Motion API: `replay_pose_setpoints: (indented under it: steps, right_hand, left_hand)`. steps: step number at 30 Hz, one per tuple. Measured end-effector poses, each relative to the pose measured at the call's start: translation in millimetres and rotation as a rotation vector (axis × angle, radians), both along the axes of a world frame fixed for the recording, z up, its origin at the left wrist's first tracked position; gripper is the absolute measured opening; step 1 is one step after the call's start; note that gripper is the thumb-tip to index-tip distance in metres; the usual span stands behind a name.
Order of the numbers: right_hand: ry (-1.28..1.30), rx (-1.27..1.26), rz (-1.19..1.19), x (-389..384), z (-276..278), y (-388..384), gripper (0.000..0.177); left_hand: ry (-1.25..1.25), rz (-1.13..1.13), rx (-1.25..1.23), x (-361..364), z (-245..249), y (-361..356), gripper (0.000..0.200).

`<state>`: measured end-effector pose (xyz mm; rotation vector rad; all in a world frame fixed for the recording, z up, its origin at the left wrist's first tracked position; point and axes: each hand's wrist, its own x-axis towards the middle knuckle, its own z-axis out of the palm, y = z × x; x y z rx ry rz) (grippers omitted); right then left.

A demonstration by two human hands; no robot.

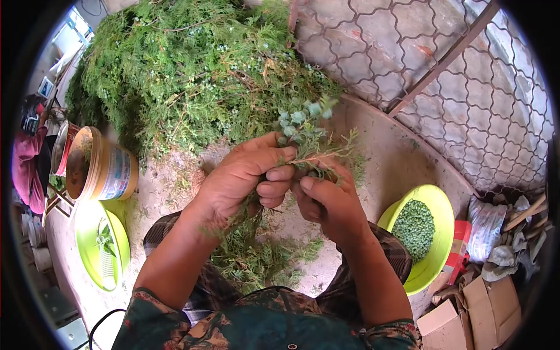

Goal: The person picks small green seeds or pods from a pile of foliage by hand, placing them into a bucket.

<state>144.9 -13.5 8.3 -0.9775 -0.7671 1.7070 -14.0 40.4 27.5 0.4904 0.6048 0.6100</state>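
Observation:
My left hand (251,175) is closed around a green conifer sprig (318,156), its thumb pressed against the fingers. A cluster of blue-green cones (300,121) stands up from the sprig just above that hand. On the other side, my right hand (331,201) pinches at the same sprig, with thumb and bent fingers together. Small dark green bits show at its fingertips, partly hidden. Below both hands, loose cut greenery (256,259) lies on the floor between my knees.
A big heap of conifer branches (175,76) rises ahead. A lime-green basin (444,233) with many green cones (414,230) stands right; another basin (125,245) is left, near a tan bucket (131,172). Wire mesh (461,111) borders the right. Cardboard (490,303) lies lower right. Another person's pink sleeve (29,163) shows far left.

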Motion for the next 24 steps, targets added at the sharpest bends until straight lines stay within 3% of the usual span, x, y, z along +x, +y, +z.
replay_pose_setpoints:
  steps: [4, 7, 9, 10, 12, 13, 15, 16, 20, 24]
  right_hand:
    - [-0.185, 0.056, -0.007, -5.1, 5.3, 5.4, 0.009]
    - [-0.271, 0.157, -0.008, -1.1, -1.4, 7.5, 0.02]
    - [-0.11, -0.007, 0.252, 11.2, 3.9, 3.2, 0.026]
    - [-0.112, -0.003, 0.256, 13.6, 2.4, 0.8, 0.026]
    - [0.233, 0.002, 0.262, 15.7, -1.4, -1.6, 0.034]
    - [0.233, 0.011, 0.264, 15.0, 2.2, -0.3, 0.034]
    - [0.296, -0.237, -0.185, 15.1, 11.8, 0.4, 0.032]
    - [0.279, -0.137, -0.216, 17.5, 10.5, -0.1, 0.028]
    - [0.274, 0.029, -0.121, 29.3, -4.4, -2.0, 0.022]
    - [0.003, 0.132, -0.331, 19.3, 9.8, 2.3, 0.013]
  left_hand:
    - [0.156, -0.032, 0.074, 2.1, 2.5, -1.2, 0.006]
    - [0.14, -0.049, 0.024, -2.2, -8.6, 2.3, 0.006]
    - [-0.166, 0.009, -0.199, -6.3, -14.1, 4.9, 0.009]
    - [-0.168, 0.012, -0.195, -7.8, -13.6, 6.3, 0.009]
    - [-0.076, -0.027, -0.016, -10.4, -10.0, 10.7, 0.009]
    - [-0.075, -0.027, -0.007, -7.4, -9.2, 9.6, 0.009]
    - [0.372, 0.1, 0.352, 3.0, -9.9, 0.5, 0.009]
    - [0.489, 0.096, 0.439, 2.9, -10.2, -2.2, 0.013]
    - [0.556, 0.099, 0.54, 6.4, -12.4, -4.7, 0.018]
    - [0.615, 0.136, 0.603, 8.5, -16.0, -5.4, 0.019]
